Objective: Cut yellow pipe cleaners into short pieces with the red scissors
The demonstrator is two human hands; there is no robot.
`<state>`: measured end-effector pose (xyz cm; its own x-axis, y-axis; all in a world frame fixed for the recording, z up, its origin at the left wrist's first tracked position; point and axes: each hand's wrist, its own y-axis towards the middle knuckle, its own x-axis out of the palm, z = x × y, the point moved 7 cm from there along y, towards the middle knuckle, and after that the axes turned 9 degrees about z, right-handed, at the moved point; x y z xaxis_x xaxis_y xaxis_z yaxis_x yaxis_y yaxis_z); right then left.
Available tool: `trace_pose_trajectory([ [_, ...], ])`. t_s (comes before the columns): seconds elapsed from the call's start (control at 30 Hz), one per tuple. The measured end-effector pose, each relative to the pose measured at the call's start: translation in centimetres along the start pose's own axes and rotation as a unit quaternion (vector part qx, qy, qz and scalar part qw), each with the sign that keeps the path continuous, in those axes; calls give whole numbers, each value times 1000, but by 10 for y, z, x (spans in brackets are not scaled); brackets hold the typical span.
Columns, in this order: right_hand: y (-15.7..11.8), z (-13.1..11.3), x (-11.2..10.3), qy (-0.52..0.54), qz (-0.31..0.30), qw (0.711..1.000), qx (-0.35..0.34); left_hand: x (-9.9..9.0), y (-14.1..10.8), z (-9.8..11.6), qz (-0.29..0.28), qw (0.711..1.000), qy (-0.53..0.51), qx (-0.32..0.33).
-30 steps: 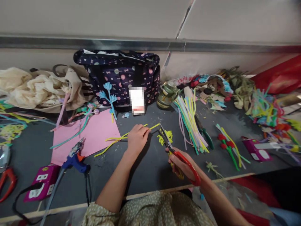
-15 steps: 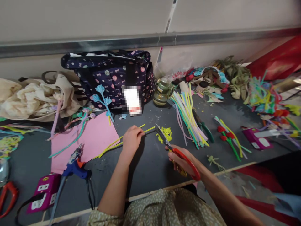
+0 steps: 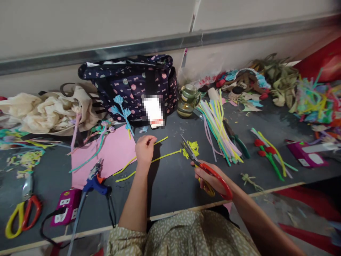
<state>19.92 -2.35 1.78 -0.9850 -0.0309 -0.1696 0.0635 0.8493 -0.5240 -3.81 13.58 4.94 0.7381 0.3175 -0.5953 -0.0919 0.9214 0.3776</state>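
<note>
My right hand (image 3: pixel 206 177) grips red-and-yellow-handled scissors (image 3: pixel 190 152), their blades slightly apart and pointing up-left. Beside the blades lies a small pile of cut yellow pieces (image 3: pixel 193 147). My left hand (image 3: pixel 144 151) has its fingers curled together over a yellow pipe cleaner (image 3: pixel 162 140), which sticks out past the fingertips; whether they pinch it is hidden. A second yellow pipe cleaner (image 3: pixel 167 155) lies on the dark table, passing under my left wrist, with one end near the pile.
Left are a pink sheet (image 3: pixel 106 153), a blue glue gun (image 3: pixel 96 183), a purple box (image 3: pixel 66 206) and other scissors (image 3: pixel 28 199). Behind stand a patterned bag (image 3: pixel 130 85) and a glass jar (image 3: pixel 187 99). Right lie bundled pipe cleaners (image 3: pixel 221 131) and red flowers (image 3: pixel 265 147).
My left hand has let go of the pipe cleaner that pointed at the scissors and moved up and left to the other one. The released one lies on the table. My view has shifted slightly left.
</note>
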Motion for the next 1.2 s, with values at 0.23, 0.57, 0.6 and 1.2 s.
trace_pose_trajectory([
  [0.23,-2,-6,0,-20,-1,1000,-17,7,-1,3,-115,990,51,56],
  [0.57,-11,9,-9,-52,-8,999,3,44,-35,19,-291,944,92,126],
  [0.6,-11,9,-10,-54,-6,998,2,44,-34,20,-287,946,88,123],
  [1.2,-3,-1,6,-103,-52,993,-3,48,-37,34,-291,951,-100,-5],
])
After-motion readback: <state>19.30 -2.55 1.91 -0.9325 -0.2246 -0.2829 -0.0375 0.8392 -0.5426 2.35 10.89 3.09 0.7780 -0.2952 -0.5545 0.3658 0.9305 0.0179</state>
